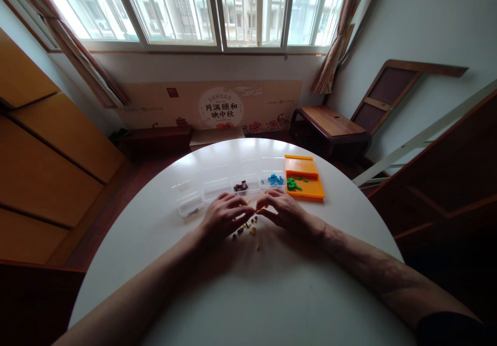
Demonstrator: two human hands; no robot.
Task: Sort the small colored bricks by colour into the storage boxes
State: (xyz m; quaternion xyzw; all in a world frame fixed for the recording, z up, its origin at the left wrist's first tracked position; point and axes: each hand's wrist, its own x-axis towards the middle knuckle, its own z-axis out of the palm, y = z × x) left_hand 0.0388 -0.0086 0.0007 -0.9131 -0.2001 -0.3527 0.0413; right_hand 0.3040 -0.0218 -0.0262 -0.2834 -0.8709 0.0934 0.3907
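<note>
My left hand (226, 212) and my right hand (282, 209) meet over the middle of the table, fingertips pinched together and almost touching. Whatever lies between them is too small to make out; a bit of yellow shows by the right fingers. Below the fingertips, several tiny yellow and dark brown pieces (252, 230) lie scattered on the white table (272, 294). Just beyond my left hand, dark brown pieces (240, 186) sit in a clear plastic box (254, 184). Blue pieces (275, 179) fill part of another clear compartment, behind my right hand.
Right of the blue pieces stands an orange tray (312, 189) with green pieces (294, 184) in it. A small clear box (189, 205) lies at the left. Past the round table's edge are a wooden chair (330, 120), a printed board (155, 107) and windows.
</note>
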